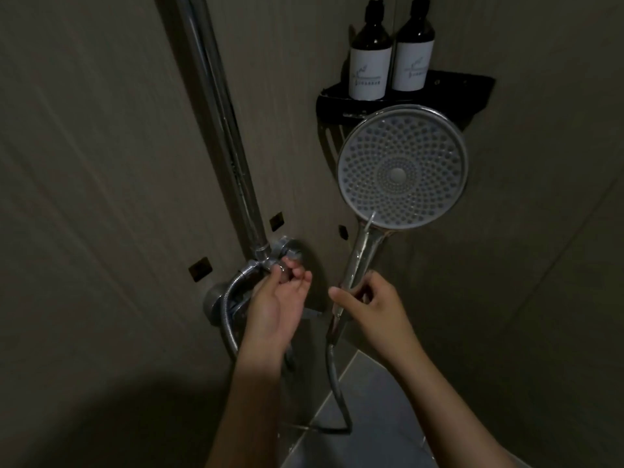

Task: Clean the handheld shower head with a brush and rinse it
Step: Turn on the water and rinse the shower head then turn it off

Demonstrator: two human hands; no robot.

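A dim brown wall (101,163) fills most of the view, meeting a second wall in a corner at the right, with a patch of grey tiled floor (371,407) low in the middle. A chrome pipe (219,130) runs down the wall from the top edge to a valve (266,261). The shower head (401,167) is held up right of centre in front of the corner, its round nozzle face turned to the camera and its handle slanting down and to the left. Behind its top edge a black corner shelf (472,92) is fixed to the wall, and two dark bottles (369,62) with white labels stand on it side by side. A metal hose (337,393) hangs from the handle's lower end, bends near the floor and runs left; another stretch of it loops out left of the valve. The right hand (371,305) grips the handle low down, fingers wrapped behind it and thumb laid across its front. The left hand (277,309) reaches up to the valve, palm towards the camera, loosely curled fingertips at a small chrome knob (287,261); whether they pinch it or only touch it I cannot tell in this light. Three small dark squares (277,220) sit on the wall around the valve.
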